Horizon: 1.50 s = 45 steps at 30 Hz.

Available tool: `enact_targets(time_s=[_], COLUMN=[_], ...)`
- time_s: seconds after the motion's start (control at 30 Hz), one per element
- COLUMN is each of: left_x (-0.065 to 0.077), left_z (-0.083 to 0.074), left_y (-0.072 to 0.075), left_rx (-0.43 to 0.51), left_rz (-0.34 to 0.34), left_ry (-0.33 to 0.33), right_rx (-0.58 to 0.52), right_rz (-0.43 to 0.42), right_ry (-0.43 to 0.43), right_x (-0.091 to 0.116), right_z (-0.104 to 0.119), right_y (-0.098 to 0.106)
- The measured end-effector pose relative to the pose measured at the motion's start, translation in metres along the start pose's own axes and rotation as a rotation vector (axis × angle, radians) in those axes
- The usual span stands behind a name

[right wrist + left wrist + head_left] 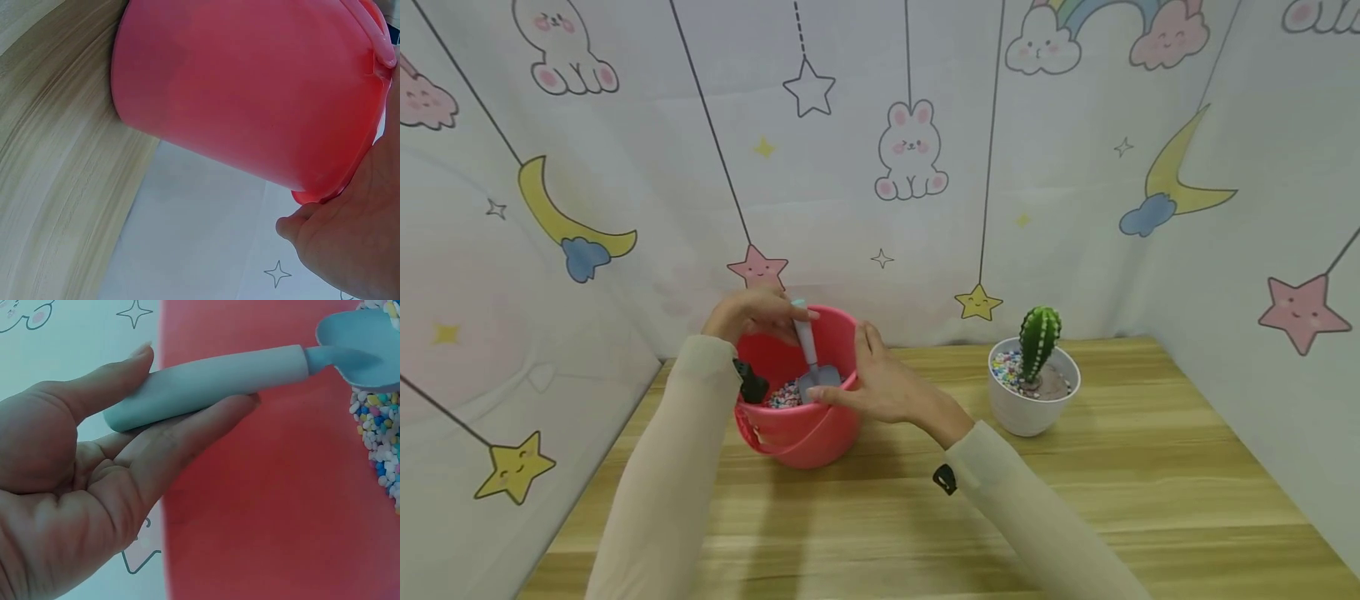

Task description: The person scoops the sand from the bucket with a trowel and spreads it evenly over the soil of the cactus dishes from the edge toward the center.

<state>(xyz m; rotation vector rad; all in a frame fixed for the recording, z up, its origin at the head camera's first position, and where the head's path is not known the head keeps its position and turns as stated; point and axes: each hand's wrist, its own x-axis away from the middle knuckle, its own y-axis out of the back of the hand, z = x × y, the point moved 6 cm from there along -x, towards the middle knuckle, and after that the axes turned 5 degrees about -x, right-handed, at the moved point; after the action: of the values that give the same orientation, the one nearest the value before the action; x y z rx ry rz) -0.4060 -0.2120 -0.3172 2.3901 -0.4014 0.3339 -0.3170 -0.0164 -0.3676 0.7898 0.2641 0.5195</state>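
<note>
My left hand [758, 312] reaches over the far left rim of a red bucket [820, 442]. Between thumb and fingers it holds the pale handle of a small toy shovel [219, 381]. The blade [820, 381] points down into the bucket, at a bed of small multicoloured pebbles [378, 422]. My right hand [891, 387] grips the bucket's right rim, thumb over the near edge close to the blade and fingers along the far side. In the right wrist view, this hand [356, 231] is at the rim, and the bucket's smooth outer wall fills the upper part.
To the right stands a white pot [1030, 412] with a green cactus [1040, 342] and some coloured pebbles on brownish fill. The bucket's handle [805, 442] hangs down in front. A printed fabric backdrop [850, 217] rises behind the wooden table [880, 517].
</note>
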Motion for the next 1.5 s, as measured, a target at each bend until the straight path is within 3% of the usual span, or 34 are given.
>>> enact_targets(time_s=[0.37,0.67,0.97,1.5], left_x=[0.003,-0.001,-0.001,0.005], left_z=[-0.003,0.003,0.002,0.006], left_y=[-0.006,-0.012,-0.01,0.002], left_rx=[-0.044,-0.016,0.015,0.143], left_rz=[0.076,0.137,0.101,0.116], left_ry=[-0.02,-0.024,0.004,0.017], right_rx=[0.002,0.004,-0.013,0.014], right_rz=[-0.002,0.002,-0.003,0.023], right_ry=[-0.013,-0.006,-0.01,-0.014], right_x=[0.001,0.0,-0.001,-0.001], right_z=[-0.003,-0.002,-0.002,0.0], right_y=[-0.001,-0.002,-0.001,-0.001])
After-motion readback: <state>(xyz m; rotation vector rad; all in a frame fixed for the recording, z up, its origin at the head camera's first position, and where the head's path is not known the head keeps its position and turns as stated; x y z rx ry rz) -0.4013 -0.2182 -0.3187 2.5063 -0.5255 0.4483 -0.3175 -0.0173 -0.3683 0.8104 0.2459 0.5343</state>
